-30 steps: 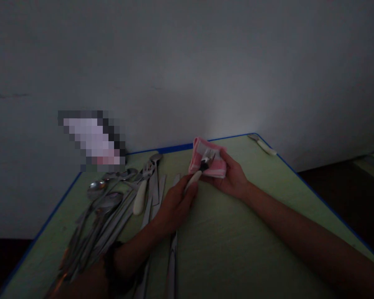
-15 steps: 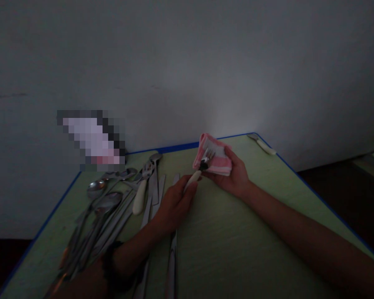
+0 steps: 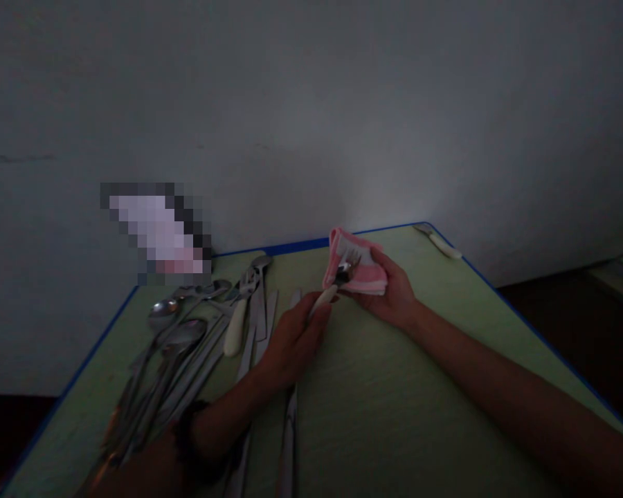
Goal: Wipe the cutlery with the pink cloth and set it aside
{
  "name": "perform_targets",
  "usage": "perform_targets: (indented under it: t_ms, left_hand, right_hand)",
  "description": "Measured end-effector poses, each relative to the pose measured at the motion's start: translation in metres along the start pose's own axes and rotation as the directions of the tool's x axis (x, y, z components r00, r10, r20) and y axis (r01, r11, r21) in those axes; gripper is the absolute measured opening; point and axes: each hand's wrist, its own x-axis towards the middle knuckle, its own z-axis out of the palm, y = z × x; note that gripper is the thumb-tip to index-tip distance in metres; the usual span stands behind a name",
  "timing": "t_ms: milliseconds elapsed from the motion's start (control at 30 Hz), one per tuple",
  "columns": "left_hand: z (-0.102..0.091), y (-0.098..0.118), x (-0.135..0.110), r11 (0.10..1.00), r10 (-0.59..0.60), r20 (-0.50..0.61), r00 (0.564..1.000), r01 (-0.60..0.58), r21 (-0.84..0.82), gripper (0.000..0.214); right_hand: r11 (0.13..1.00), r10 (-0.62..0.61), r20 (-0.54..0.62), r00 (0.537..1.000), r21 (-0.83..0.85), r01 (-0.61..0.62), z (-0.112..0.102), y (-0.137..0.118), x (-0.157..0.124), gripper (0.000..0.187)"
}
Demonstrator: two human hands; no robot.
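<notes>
My left hand (image 3: 295, 339) is closed round the pale handle of a fork (image 3: 347, 270), its tines pointing up and to the right. Behind the fork's head lies a folded pink and white cloth (image 3: 367, 280), which my right hand (image 3: 392, 290) grips from its right side. The tines overlap the cloth's face; whether they press on it I cannot tell. Left of my left hand, a second pale-handled fork (image 3: 235, 328) rests among spoons and other metal cutlery. Long metal utensils (image 3: 287, 443) lie partly under my left wrist.
The green table (image 3: 394, 415) has a blue edge and stands against a grey wall (image 3: 311, 124). Several ladles and large spoons (image 3: 184, 335) are heaped on its left side. Another pale-handled fork (image 3: 445, 246) lies at the far right corner. A blurred-out object (image 3: 156, 228) leans at the back left.
The fork's head has turned and shifted slightly right across the cloth. The cloth has tipped a little lower. Both hands keep their hold, nearly in the same place.
</notes>
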Motion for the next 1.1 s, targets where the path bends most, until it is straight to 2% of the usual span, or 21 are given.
perform_targets:
  t_ms: [133,300,500,667,867,1000,1100]
  left_hand:
    - [-0.0004,-0.0004,0.0004,1.000,-0.009,0.000,1.000,0.009,0.022,0.039]
    - [-0.0014,-0.0001,0.0010,0.999,-0.031,0.008,0.999,0.030,0.032,0.040]
    - [-0.0012,0.0010,0.0004,0.999,-0.034,0.019,0.999,0.034,-0.024,0.040]
    - [-0.0015,0.0008,0.0005,0.999,-0.045,0.017,0.999,0.045,0.016,0.039]
    - [-0.0013,-0.0002,0.0011,0.999,-0.017,0.011,1.000,0.017,0.036,0.040]
    - [-0.0024,-0.0012,0.0016,0.998,-0.025,0.010,1.000,0.024,0.055,0.040]
    - [-0.0014,-0.0015,0.0017,0.999,-0.036,0.014,0.999,0.036,0.021,0.039]
  right_hand:
    - [0.999,0.005,0.028,1.000,0.040,-0.007,-0.0007,-0.0031,-0.0013,0.039]
    - [0.995,-0.049,-0.007,0.999,0.090,0.049,-0.0011,-0.0077,-0.0026,0.038]
    - [0.999,0.021,-0.003,1.000,0.024,-0.021,-0.0005,-0.0039,-0.0027,0.036]
    - [0.998,-0.056,-0.024,0.998,0.040,0.057,-0.0019,-0.0046,-0.0014,0.036]
    - [0.999,0.002,-0.023,1.000,0.040,-0.001,-0.0018,-0.0045,-0.0014,0.036]
    - [0.997,-0.054,-0.054,0.997,0.059,0.057,-0.0029,-0.0048,-0.0006,0.038]
    - [0.998,-0.043,-0.043,0.998,0.048,0.045,-0.0035,-0.0052,-0.0003,0.037]
